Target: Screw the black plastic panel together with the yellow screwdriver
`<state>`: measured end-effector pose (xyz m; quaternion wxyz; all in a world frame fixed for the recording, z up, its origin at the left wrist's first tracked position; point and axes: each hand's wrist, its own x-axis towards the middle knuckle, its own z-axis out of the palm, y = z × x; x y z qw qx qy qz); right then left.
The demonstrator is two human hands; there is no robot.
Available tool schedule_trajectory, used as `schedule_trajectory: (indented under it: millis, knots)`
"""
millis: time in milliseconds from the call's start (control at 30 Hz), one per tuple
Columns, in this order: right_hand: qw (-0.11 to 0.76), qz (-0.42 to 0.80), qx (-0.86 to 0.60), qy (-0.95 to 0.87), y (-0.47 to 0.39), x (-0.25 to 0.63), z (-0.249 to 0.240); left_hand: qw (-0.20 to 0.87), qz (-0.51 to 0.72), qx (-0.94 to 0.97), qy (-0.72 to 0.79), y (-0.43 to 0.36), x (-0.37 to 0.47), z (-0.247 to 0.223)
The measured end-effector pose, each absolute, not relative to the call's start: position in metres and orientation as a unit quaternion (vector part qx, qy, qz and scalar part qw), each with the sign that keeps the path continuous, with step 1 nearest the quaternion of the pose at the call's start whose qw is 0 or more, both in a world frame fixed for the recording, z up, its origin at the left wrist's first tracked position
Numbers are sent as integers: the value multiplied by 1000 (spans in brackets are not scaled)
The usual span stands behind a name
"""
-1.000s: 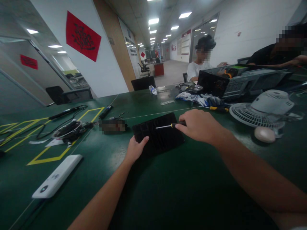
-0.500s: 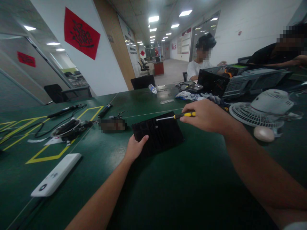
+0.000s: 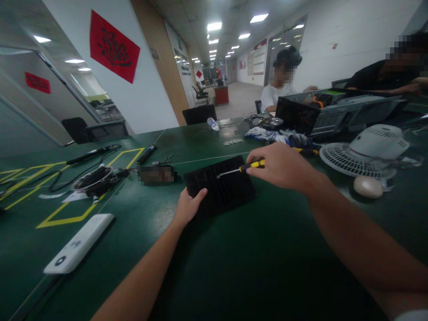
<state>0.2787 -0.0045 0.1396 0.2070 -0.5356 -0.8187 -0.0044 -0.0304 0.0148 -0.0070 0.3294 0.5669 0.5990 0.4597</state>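
Note:
A flat black panel [image 3: 230, 189] lies tilted over the green table [image 3: 254, 267] in front of me. My left hand [image 3: 189, 207] grips its left edge, thumb on top and the other fingers hidden beneath. A screwdriver [image 3: 252, 166] with a yellow and black handle is held in my right hand [image 3: 279, 165], above the panel's right side. Its metal shaft points left, and the tip is at a small light spot near the panel's middle.
A white fan part [image 3: 377, 142], a pale round object [image 3: 368, 186] and an open computer case [image 3: 321, 116] stand right. Left are a white power strip [image 3: 78, 243] and a cable bundle [image 3: 93, 180]. Two people sit beyond the case.
My right hand has moved slightly left and down with the screwdriver, whose tip has dropped from an upper spot to the lower light spot. My left hand and the panel look unmoved.

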Motion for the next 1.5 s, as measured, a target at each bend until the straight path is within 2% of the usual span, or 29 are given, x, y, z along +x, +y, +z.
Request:
schedule_trajectory:
  millis: [800,1000,1100,1200,1267,1500]
  knots:
    - [208,-6,-505,-838,-1,275,134,331,456,563,605,13,-29,-4]
    - [176,-23,-528,-830,-5,271,135,330,460,557,607,13,-26,0]
    - [126,-19,-561,-818,-10,267,138,328,463,560,603,12,-25,3]
    - [63,19,-574,-816,-12,265,138,334,468,562,594,13,-26,2]
    - [50,60,-574,-815,-9,268,134,338,471,562,589,14,-28,0]
    - [117,175,-534,-819,-19,299,109,344,477,569,575,19,-32,-8]
